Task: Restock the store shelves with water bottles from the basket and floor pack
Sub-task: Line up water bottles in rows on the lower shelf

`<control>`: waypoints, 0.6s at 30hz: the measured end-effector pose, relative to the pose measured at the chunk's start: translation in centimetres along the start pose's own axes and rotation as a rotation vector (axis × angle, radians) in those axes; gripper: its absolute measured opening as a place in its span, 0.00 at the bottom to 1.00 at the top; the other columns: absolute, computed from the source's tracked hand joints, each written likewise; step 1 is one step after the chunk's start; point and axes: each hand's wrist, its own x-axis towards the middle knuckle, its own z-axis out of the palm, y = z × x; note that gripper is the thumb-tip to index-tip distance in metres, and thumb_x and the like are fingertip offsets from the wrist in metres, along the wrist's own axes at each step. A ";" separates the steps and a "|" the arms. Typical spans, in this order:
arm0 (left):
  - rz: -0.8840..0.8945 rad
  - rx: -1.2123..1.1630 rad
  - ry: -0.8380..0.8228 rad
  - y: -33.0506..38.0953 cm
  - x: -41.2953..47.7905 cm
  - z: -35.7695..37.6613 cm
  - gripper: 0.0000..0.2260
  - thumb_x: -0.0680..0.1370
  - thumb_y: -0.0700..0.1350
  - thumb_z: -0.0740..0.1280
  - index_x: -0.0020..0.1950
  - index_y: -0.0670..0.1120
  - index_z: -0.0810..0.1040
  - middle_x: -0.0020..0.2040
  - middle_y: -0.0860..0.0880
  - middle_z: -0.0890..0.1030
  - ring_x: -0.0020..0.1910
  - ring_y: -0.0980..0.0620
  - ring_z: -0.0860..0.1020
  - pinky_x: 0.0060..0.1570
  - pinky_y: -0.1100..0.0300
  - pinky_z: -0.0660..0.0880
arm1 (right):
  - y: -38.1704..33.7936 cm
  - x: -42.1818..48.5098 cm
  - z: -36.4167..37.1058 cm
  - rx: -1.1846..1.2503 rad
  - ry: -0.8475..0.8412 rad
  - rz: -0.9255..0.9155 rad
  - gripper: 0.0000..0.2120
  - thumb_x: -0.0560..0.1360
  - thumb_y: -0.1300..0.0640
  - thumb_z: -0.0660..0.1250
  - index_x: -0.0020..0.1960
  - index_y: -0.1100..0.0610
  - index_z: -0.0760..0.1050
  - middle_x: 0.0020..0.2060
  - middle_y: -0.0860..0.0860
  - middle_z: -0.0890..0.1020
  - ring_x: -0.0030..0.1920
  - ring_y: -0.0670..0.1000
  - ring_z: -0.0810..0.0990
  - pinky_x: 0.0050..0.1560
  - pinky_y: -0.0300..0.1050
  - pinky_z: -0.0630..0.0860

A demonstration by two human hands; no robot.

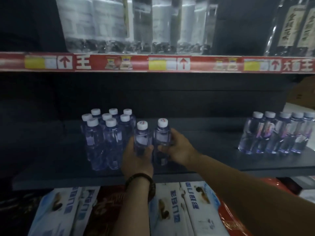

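Step in hand: placing a pair on the shelf.

Left hand (136,160) is curled round the lower body of one water bottle (142,139). Right hand (179,149) wraps a second bottle (162,138) from its outer side, thumb across the front. Both bottles are upright, white caps up, side by side between the two grips (touching or a hair apart, cannot tell).

The second bottle's base looks to be down on the dark shelf (213,150). The first bottle's base is hidden behind the left palm.

Just outside the left grip stands a cluster of bottles (105,137), packed close. Well apart from the right grip, at the far end of the same shelf, stands a row of bottles (276,133). Below both wrists, under the shelf lip, lie white-and-blue packs (170,212). Above is a red price strip (153,63).

Judgement on the next move: seat both bases flat, close the pair up against the cluster, then let go. The left fingers sit on the cluster side, so they must come out without knocking the neighbours (tall, narrow, likely to topple). Basket and floor pack are not in view, so I cannot say how much stock is left.
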 end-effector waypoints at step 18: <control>-0.026 0.248 0.227 -2.8 0.2 -1.0 0.32 0.75 0.34 0.75 0.72 0.57 0.68 0.67 0.50 0.72 0.64 0.50 0.75 0.63 0.58 0.72 | -1.3 3.4 5.0 -0.055 -0.050 0.047 0.15 0.76 0.62 0.74 0.59 0.50 0.78 0.53 0.50 0.85 0.55 0.52 0.84 0.61 0.57 0.82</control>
